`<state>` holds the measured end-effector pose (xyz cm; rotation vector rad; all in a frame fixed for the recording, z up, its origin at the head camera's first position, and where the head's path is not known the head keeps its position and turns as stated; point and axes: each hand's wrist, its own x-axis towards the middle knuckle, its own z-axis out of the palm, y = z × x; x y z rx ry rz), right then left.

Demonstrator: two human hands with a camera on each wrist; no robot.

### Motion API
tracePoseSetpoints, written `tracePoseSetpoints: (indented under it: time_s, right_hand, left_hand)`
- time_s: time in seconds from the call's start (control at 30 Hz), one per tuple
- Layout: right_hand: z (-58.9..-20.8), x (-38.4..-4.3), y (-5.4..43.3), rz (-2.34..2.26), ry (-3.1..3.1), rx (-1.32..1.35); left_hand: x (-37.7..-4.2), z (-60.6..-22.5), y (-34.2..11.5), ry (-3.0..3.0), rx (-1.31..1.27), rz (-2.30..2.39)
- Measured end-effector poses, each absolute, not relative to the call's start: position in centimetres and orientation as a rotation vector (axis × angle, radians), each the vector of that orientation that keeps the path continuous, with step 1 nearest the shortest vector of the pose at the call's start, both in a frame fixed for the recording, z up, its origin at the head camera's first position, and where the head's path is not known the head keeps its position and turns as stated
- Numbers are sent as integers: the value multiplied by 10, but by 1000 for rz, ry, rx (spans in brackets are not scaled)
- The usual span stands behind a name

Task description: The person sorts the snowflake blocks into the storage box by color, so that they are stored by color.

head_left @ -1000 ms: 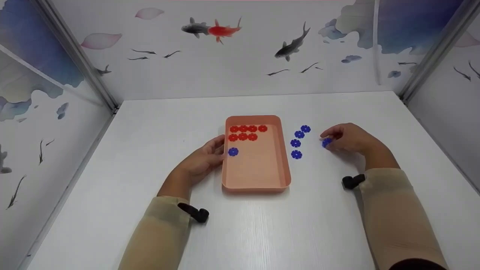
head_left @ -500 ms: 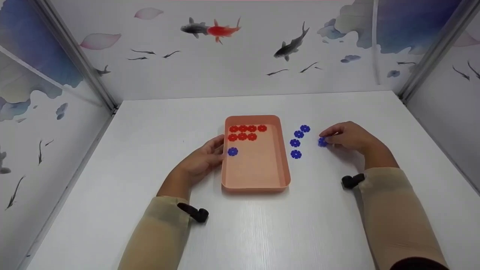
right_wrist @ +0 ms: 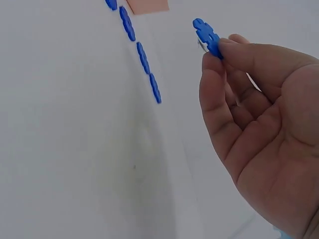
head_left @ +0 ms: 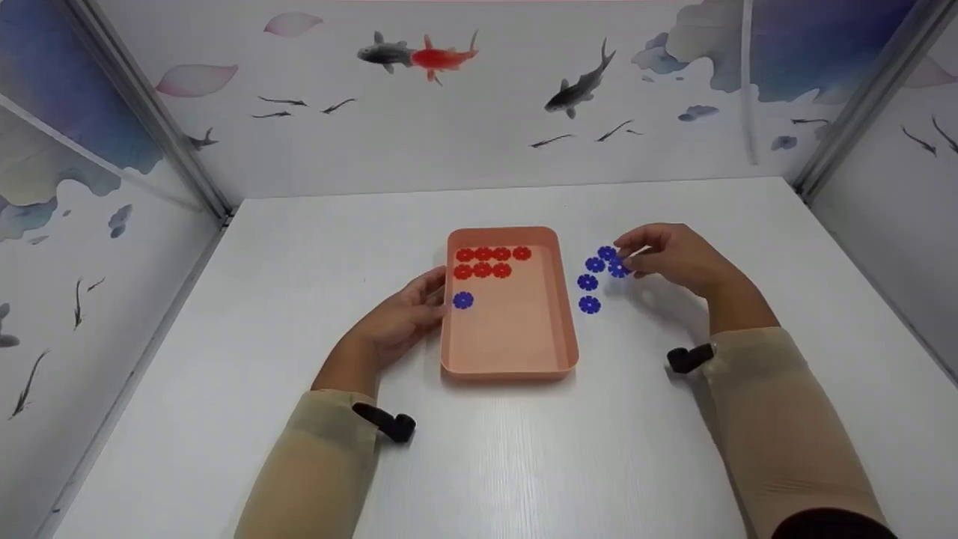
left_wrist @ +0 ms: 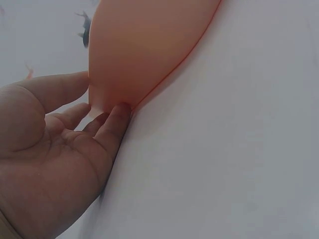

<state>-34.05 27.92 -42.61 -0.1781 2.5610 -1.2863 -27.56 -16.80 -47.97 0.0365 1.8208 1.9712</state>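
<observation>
My right hand (head_left: 673, 258) pinches a blue flower-shaped plastic disc (right_wrist: 207, 37) between thumb and fingertips. It is held above the table, right of the tray. In the head view, the held disc partly overlaps the upper blue discs (head_left: 595, 264) in a slanting line on the table. My left hand (head_left: 404, 318) touches the left outer wall of a shallow pink tray (head_left: 509, 344); its thumb and fingertips rest against that wall in the left wrist view. Inside the tray lie two rows of red flower-shaped discs (head_left: 483, 270) and one blue disc (head_left: 463, 300) beneath them.
The white table (head_left: 479, 457) is bounded by a back wall (head_left: 479, 142) printed with fish and by side walls in metal frames. Each sleeve carries a black clip-like device, one on the left wrist (head_left: 403, 428) and one on the right (head_left: 681, 359).
My right hand has lifted the pinched blue disc and carried it leftward, toward the line of blue discs. The left hand stays at the tray.
</observation>
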Motion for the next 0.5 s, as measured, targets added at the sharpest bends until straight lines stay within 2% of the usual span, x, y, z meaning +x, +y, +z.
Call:
tracePoseSetpoints:
  time_s: [0.5]
  right_hand:
    - [-397, -326, 198, -1541, 2411, -392]
  left_hand:
    - [-277, -480, -167, 1831, 11, 1973]
